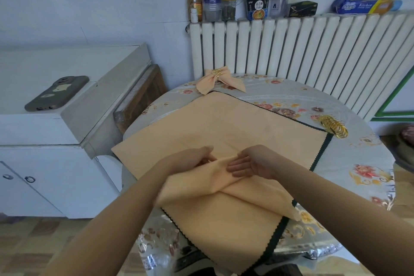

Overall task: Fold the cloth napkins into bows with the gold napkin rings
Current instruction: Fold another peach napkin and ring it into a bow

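While both forearms reach in from the near edge of the round table (349, 163), the two hands meet over the middle of a peach cloth napkin (224, 127) that lies spread flat on the floral tablecloth. A second layer of the same peach fabric (215, 188) is bunched and drawn upward from the near side toward the hands, forming a raised fold between them.

The left hand (197, 155) has its fingers curled onto the top of this fold and pinches the fabric. The right hand (248, 163) rests against the fold with its fingers extended and held together, palm turned toward the left hand; it presses the cloth rather than gripping it.

A dark green scalloped cloth edge (322, 152) shows beneath the napkin along its right and near sides.

At the far edge of the table, a finished napkin bow (220, 82) sits with a gold ring (217, 72) at its centre. A cluster of gold napkin rings (333, 126) lies at the right of the table, just beside the corner of the flat napkin.

A white radiator (313, 51) stands behind the table. A phone (57, 93) lies on the white cabinet (44, 132) at left.
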A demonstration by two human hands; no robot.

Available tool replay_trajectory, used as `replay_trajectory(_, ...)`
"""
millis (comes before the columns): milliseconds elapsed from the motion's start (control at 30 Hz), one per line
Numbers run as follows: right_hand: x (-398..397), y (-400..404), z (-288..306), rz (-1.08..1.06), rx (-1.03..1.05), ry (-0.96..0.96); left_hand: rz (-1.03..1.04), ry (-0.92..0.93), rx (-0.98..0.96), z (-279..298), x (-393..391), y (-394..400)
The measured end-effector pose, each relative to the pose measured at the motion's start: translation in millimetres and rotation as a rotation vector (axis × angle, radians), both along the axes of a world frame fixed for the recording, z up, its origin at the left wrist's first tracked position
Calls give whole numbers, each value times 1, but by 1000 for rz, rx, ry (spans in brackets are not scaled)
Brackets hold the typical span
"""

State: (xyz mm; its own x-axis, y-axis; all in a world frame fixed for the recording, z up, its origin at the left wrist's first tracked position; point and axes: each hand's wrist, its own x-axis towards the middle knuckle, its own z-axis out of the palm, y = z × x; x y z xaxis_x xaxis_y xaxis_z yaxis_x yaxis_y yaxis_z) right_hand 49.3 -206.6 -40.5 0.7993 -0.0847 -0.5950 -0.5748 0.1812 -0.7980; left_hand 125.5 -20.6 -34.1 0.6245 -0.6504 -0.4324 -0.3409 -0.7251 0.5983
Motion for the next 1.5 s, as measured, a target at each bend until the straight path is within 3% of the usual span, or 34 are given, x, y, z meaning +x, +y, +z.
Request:
replay_trajectory(67,-4,4,0,27,-3,-39,-26,32,5,7,4,0)
replay_trajectory(233,-10,7,-2,50,-101,-146,-203,-279,154,-3,5,-5)
replay_trajectory(400,-20,8,-24,405,-1109,-488,-180,-397,57,-15,3,2)
replay_trajectory(533,-35,9,-47,619,-1417,-572,-184,-558,61,-26,1,1)
replay_trajectory(767,-40,0,-57,535,-1506,-794,-115,-805,-101,-58,-26,-2)
replay_trajectory(900,-41,-2,-62,490,-1587,-996,-242,-792,-94,-69,-35,3)
replay_trajectory(1000,-34,-6,-63,476,-1474,-1098,-284,-748,-111,-68,-27,7)
replay_trajectory(1167,-27,-19,-45,534,-1385,-1005,-334,-683,-256,-71,-8,15)
replay_trajectory(1334,-15,-29,-54,567,-1442,-1067,-321,-653,-311,-64,-4,16)
replay_trajectory(1434,-18,-32,-63,572,-1411,-1072,-365,-638,-281,-66,-1,18)
replay_trajectory(1500,-19,-33,-67,535,-1408,-1095,-406,-738,-215,-67,0,19)
